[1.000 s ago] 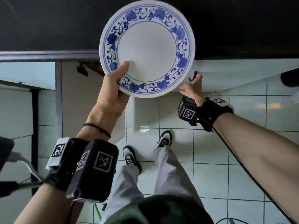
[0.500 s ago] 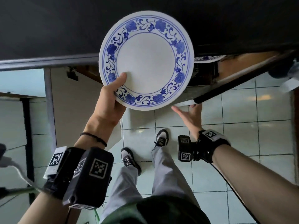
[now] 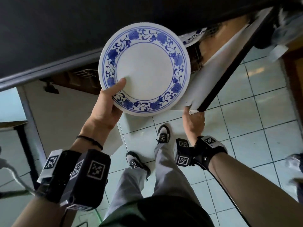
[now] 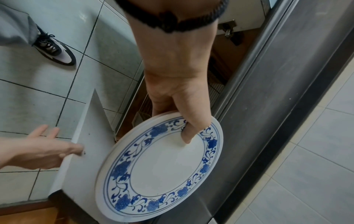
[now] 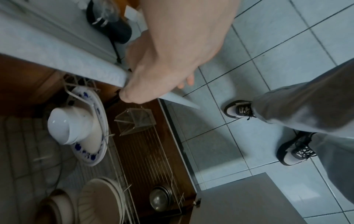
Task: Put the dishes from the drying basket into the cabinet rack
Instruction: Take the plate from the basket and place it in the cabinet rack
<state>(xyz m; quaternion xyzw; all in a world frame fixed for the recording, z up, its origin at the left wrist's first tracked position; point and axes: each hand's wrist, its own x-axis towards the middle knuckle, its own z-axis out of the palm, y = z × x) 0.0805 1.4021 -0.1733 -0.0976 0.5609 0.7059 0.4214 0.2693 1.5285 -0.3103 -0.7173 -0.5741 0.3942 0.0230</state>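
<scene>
Holding: we carry a blue-and-white plate [image 3: 144,69] in our left hand [image 3: 105,108], centre of the head view, in front of the dark counter edge and over the open cabinet.
Risk, plate: we judge the one-handed hold at the rim the weak point; the plate juts far out from the hand, so a knock against the cabinet door [image 3: 218,68] or the counter edge could tip it out of our grasp onto the tiled floor [image 3: 246,128].
Risk, door: we judge the door could swing back toward the plate if our right hand [image 3: 193,123] slips off its lower corner.
Risk, rack: the cabinet rack [image 5: 145,151] already carries a patterned plate [image 5: 91,136] with a white bowl [image 5: 65,127] against it, left of the right wrist view; sliding ours in blind could chip one of them.
Left fingers: narrow, pinching the plate; the thumb [image 4: 193,128] lies across the painted band on top, the other fingers are hidden under the rim.
Right fingers: closed on the door's corner, thumb on the inner face, fingers behind the door in the right wrist view.
Task's thing: the plate is in the air, not yet in the rack, which sits low in the cabinet behind it.
Drying basket: we cannot see it.
</scene>
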